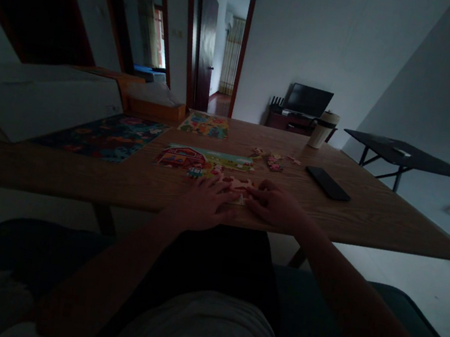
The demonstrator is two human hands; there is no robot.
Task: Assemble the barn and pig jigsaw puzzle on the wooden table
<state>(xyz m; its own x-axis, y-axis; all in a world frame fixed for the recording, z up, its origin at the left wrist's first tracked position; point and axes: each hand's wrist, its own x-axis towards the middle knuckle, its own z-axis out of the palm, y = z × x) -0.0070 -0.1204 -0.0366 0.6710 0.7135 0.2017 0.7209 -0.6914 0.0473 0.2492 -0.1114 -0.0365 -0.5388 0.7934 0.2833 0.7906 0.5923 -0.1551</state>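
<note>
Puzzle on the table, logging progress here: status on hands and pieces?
Left hand flat on table edge, right hand beside it, both at the farm puzzle. Grip unclear. Loose pieces beyond; phone to the right, clear.

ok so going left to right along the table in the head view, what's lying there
dark floral puzzle board → farm puzzle → left hand → right hand → black phone. Farther back, the cup stands right of the small colourful puzzle.

Both bare forearms are reaching forward; left hand and right hand are lying palm-down, fingertips nearly meeting.
</note>
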